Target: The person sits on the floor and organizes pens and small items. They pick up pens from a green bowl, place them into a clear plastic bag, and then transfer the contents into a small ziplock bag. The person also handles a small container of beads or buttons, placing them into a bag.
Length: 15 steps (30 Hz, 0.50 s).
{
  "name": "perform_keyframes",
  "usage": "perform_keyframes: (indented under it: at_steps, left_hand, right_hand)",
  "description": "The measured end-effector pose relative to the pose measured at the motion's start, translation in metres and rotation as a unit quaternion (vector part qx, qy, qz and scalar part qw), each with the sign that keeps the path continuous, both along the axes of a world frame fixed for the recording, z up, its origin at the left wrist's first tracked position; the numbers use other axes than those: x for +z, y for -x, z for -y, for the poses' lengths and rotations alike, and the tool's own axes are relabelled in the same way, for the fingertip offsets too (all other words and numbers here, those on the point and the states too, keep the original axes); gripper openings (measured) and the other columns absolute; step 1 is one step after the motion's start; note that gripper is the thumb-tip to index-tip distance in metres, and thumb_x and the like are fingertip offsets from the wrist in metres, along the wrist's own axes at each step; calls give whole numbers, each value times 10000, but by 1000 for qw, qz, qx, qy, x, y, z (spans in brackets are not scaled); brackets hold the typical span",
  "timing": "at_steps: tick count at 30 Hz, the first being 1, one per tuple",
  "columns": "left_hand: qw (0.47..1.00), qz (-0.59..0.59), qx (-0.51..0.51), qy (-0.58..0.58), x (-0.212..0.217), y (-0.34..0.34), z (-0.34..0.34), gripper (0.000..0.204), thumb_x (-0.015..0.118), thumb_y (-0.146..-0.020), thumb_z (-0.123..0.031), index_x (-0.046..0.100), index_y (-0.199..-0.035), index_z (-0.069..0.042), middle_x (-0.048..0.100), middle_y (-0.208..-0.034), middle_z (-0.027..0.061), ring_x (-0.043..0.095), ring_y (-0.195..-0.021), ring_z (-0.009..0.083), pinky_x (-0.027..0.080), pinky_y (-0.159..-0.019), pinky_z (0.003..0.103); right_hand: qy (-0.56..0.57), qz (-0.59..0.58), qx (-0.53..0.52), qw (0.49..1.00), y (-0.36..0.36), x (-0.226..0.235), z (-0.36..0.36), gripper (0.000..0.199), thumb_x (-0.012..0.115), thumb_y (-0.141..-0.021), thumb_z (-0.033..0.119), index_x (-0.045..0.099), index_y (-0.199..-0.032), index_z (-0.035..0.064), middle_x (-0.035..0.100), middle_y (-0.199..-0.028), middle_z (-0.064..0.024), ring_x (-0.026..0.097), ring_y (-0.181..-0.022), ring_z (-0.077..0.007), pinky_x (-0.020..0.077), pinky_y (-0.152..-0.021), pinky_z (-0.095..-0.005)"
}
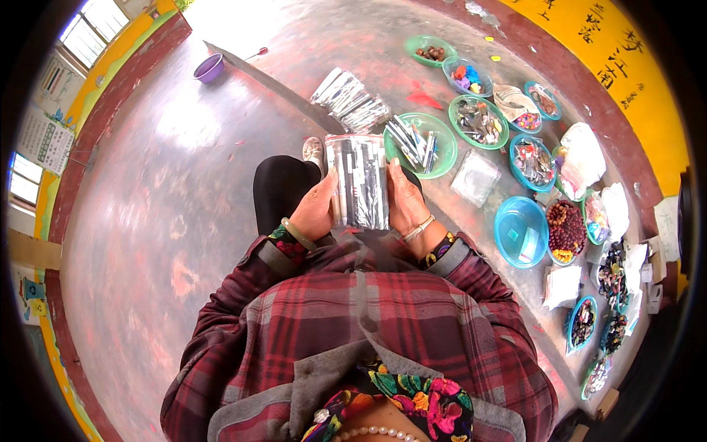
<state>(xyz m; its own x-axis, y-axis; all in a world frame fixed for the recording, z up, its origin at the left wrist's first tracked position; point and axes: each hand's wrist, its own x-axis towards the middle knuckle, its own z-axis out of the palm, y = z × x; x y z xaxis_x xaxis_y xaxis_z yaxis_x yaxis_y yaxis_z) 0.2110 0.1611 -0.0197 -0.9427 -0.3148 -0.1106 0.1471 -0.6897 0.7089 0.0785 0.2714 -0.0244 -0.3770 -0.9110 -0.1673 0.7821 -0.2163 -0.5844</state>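
Under me spreads the red floor (169,221), worn pale in patches, and I sit on it with one knee (278,188) drawn up at eleven o'clock from my hands, which I judge is what lets me work low and close. Along the floor from one o'clock round to four runs an arc of bowls, set, I would say, so each is within an arm's swing: a green bowl (440,151) of thin packets just past my fingers at one o'clock, a second green bowl (480,121) of dark bits beyond it, a blue bowl (519,230) at three, and beside that a bowl of brown beads (565,227). A heap of silvery packets (350,99) lies at twelve, well apart. Far off at eleven stands a purple bowl (209,68).

Between my hands I hold a clear bag (359,180) of dark sticks upright, its sealed top away from me. My left hand (315,208) presses flat against its left edge at nine o'clock, my right hand (405,200) against its right edge at three, fingers closed along the sides and thumbs on the face, squeezing it between them, likely to square the contents. A bangle (297,234) sits on the left wrist and a thinner one (418,228) on the right.
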Motion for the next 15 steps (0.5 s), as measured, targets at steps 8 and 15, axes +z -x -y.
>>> perform_keyframes:
  at_steps: [8, 15]
  left_hand:
    - [997, 69, -21, -41, -32, 11, 25, 286, 460, -952, -231, 528, -1120, -9, 608, -1026, 60, 606, -892, 130, 496, -755, 288]
    - [994, 90, -46, 33, -47, 18, 42, 265, 501, -904, -73, 494, -1163, -15, 593, -1059, 58, 595, -930, 148, 489, -825, 306]
  right_hand:
    - [-98, 37, -54, 993, 10, -19, 18, 371, 485, -938, 325, 540, -1123, 8, 610, -1059, -90, 598, -932, -191, 485, -835, -334]
    - [-26, -75, 6, 997, 37, -23, 33, 297, 554, -906, 197, 546, -1151, 28, 603, -1086, -54, 571, -962, -148, 450, -861, -298]
